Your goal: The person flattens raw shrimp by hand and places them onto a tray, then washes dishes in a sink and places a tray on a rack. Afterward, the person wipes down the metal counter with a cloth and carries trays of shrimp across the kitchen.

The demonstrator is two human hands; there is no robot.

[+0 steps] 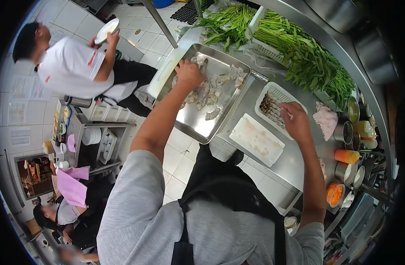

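My left hand [190,75] reaches into a large metal tray [201,131], fingers curled down at greyish raw seafood pieces [207,96] scattered over its bottom. What lies under those fingers is hidden. My right hand [296,119] is over a white perforated basket [296,100], its fingers drawn together at the striped raw shrimp [269,106] lying in rows inside. Whether a shrimp is between the fingertips is hard to make out. Beside the basket sits a shallow white container [251,141] with wet, pale orange residue in it.
Leafy green stalks [315,57] pile up behind the steel counter [237,115]. Pink cloth [325,119], an orange-filled bottle [347,156] and metal pots [343,131] line the right side. A co-worker [79,66] holding a plate [107,31] stands at the left.
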